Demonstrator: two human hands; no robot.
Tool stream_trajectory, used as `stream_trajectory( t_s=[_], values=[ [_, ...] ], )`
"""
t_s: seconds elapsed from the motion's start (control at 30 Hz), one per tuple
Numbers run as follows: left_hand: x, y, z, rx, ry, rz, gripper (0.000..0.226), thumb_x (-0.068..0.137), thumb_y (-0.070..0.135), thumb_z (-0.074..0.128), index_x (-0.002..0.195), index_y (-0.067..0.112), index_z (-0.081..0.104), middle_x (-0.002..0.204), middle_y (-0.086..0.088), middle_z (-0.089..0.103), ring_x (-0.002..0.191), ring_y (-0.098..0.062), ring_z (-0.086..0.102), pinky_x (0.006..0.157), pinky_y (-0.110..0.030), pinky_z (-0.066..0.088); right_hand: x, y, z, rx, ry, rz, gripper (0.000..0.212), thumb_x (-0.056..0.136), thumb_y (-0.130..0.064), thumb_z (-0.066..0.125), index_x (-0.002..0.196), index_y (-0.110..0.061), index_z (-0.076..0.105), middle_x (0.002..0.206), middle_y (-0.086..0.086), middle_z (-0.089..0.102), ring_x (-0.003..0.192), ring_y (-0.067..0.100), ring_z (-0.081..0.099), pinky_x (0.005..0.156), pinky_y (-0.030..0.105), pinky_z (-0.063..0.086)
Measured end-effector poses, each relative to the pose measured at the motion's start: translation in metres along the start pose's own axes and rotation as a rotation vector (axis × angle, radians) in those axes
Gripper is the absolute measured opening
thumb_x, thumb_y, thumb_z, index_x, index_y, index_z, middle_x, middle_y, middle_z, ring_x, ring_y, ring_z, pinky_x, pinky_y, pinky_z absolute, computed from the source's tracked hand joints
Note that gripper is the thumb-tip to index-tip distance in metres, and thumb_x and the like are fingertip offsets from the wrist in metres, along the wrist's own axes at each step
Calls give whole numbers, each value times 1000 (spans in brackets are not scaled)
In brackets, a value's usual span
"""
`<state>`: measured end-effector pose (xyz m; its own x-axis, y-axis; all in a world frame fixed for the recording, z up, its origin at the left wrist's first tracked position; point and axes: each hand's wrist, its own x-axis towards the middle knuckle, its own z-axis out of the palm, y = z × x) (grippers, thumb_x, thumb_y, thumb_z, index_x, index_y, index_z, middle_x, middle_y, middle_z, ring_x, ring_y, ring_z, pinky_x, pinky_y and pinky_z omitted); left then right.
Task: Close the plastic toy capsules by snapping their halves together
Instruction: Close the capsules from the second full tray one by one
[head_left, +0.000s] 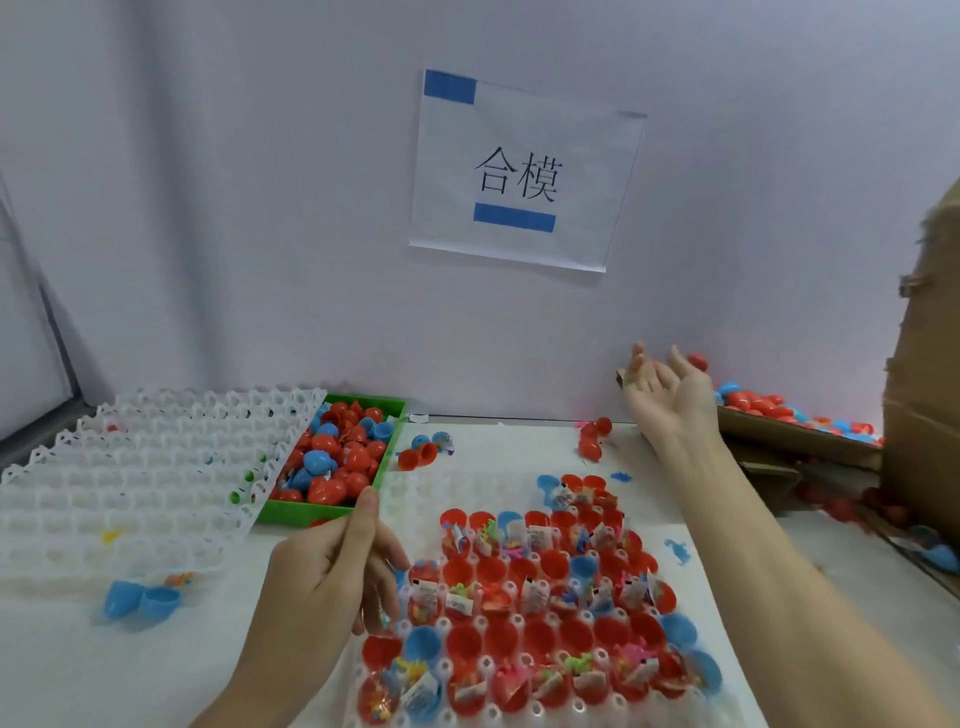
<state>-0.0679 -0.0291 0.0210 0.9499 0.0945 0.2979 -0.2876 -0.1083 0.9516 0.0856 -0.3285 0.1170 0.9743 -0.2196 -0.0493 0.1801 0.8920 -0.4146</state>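
Open capsule halves (524, 644) in the white tray (540, 713) await closing; left hand (337, 582) loosely curled, empty; right hand (667, 389) splayed toward two o'clock, where a closed red capsule (697, 360) is seen airborne; halves are best aligned squarely before pressing.

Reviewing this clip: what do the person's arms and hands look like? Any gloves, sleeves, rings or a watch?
Both are bare. The left hand and the right hand wear no gloves, and no ring, watch or band shows on either wrist. Both forearms are uncovered to the bottom of the frame, with no sleeve visible.

Right hand (662, 389) reaches forward, fingers spread; left hand (337, 571) hangs relaxed.
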Motion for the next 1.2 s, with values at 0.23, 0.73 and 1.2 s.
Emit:
stream_trajectory(
  t_s=[0.23, 0.73, 1.2],
  values=[
    [3, -2, -5, 13, 26, 4, 61, 103, 51, 41, 65, 15, 73, 53, -16, 66, 40, -29, 56, 41, -27, 45, -44, 53, -48, -1437, -249, -209, 17, 103, -20, 61, 105, -28, 75, 98, -10, 78, 90, 3, 72, 73, 18, 59],
    [6, -12, -8, 68, 33, 27, 55, 103, 48, 45, 67, 17, 72, 55, -12, 67, 40, -26, 57, 42, -22, 46, -42, 134, -30, -2227, -783, -128, 13, 93, -19, 74, 100, -11, 81, 98, 5, 78, 83, 11, 65, 77, 20, 51],
    [-1, -11, 6, 256, -59, 206, 38, 84, 29, 83, 114, 35, 60, 113, 16, 68, 107, -8, 70, 90, -18, 56, -106, 121, -34, -1870, -563, -129, 10, 89, -26, 68, 79, -30, 70, 76, -14, 69, 70, 2, 65, 55, 11, 48]
  ],
)
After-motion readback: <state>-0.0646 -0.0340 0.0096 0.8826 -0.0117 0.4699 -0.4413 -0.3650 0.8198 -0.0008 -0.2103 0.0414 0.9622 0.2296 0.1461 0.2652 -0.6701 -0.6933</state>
